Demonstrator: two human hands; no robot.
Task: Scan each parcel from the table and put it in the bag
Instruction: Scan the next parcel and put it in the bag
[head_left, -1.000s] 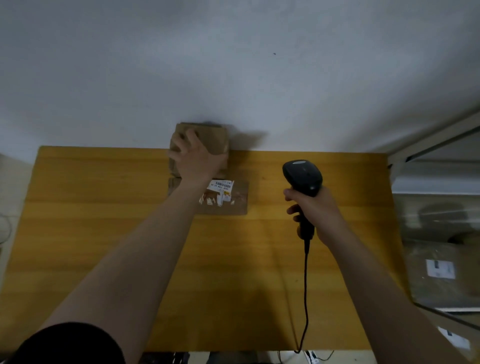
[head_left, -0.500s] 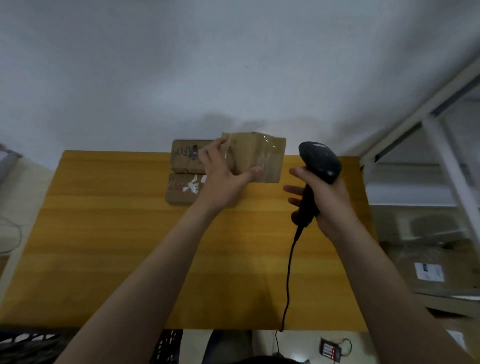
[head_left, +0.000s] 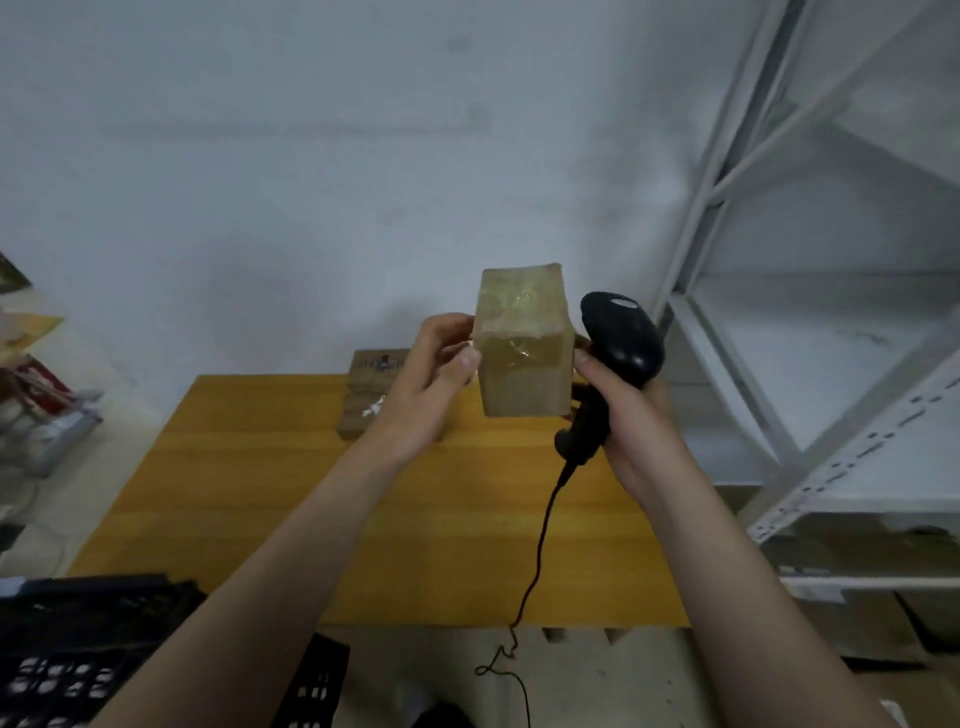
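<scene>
A brown taped cardboard parcel (head_left: 522, 345) is held up in the air above the wooden table (head_left: 291, 509). My left hand (head_left: 431, 384) grips its left side with fingers and thumb. My right hand (head_left: 626, 400) holds a black corded barcode scanner (head_left: 621, 340) by the handle, its head right beside the parcel's right edge. Two more brown parcels (head_left: 371, 395) lie stacked at the table's far edge, partly hidden behind my left hand. No bag is identifiable in view.
A white metal shelving rack (head_left: 810, 312) stands to the right, with cardboard boxes (head_left: 857, 618) under it. A black plastic crate (head_left: 78, 649) sits at the lower left. Cluttered items (head_left: 36, 395) lie at the far left. The scanner cable (head_left: 530, 587) hangs over the table's front edge.
My left hand lifted the top parcel off the stack and raised it up and to the right. My right hand brought the scanner up beside it. The camera view tilted upward.
</scene>
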